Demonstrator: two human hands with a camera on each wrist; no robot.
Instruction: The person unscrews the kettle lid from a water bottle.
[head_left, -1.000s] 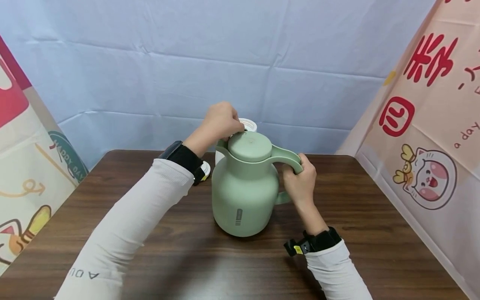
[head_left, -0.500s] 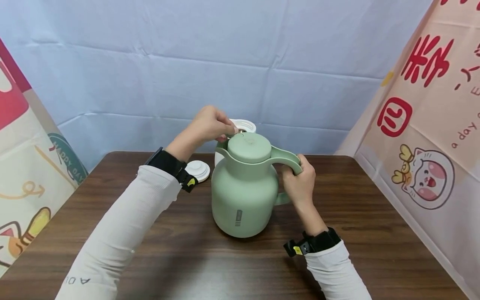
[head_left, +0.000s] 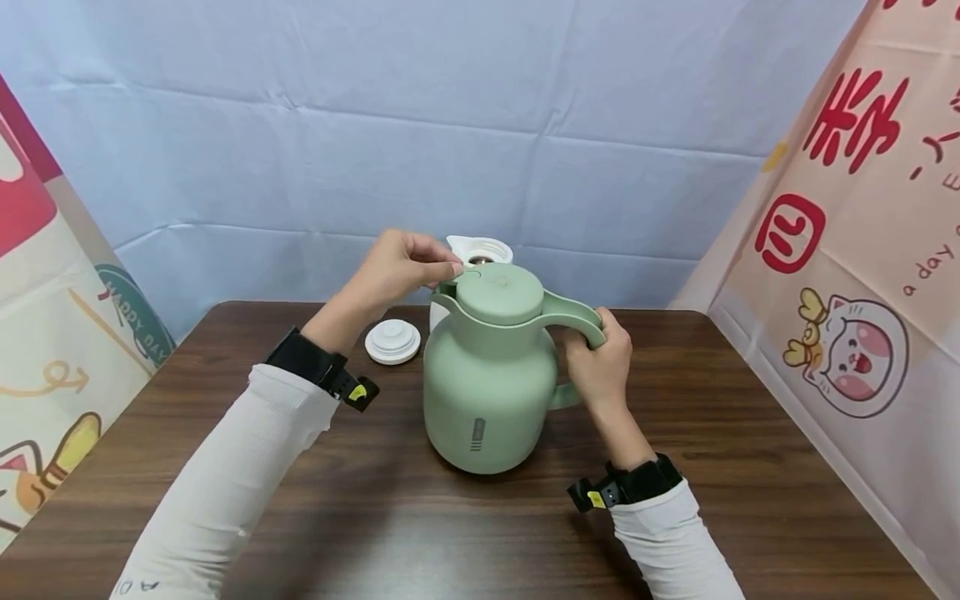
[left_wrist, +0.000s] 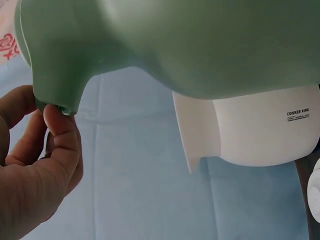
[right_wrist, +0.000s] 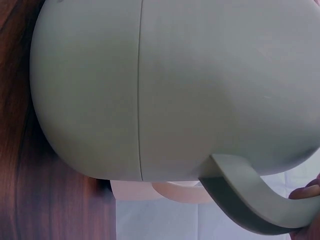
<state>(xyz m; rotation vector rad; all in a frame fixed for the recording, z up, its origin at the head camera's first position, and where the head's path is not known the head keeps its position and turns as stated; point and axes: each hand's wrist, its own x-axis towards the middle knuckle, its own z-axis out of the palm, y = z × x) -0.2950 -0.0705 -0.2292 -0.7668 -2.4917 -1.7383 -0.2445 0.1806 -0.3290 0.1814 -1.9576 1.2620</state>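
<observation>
A green thermos jug (head_left: 487,375) with a round push-top lid (head_left: 500,293) stands upright on the table, its spout to the left. My right hand (head_left: 602,360) grips its handle (right_wrist: 260,200) on the right side. At the spout (left_wrist: 60,85), my left hand (head_left: 401,265) has its bent thumb and fingertips on the lip, pinching it from both sides in the left wrist view. Behind the green jug, mostly hidden by it, is a white jug (left_wrist: 260,132) whose top opening shows uncovered in the head view.
A round white stepped lid (head_left: 393,342) lies on the brown wooden table (head_left: 360,492), left of the jugs. A pale blue cloth (head_left: 375,125) hangs behind the table, and printed cloths stand at both sides.
My left hand has slid left and slightly down from beside the green lid to the spout, uncovering the white lid and the white jug's spout. My right hand keeps its grip.
</observation>
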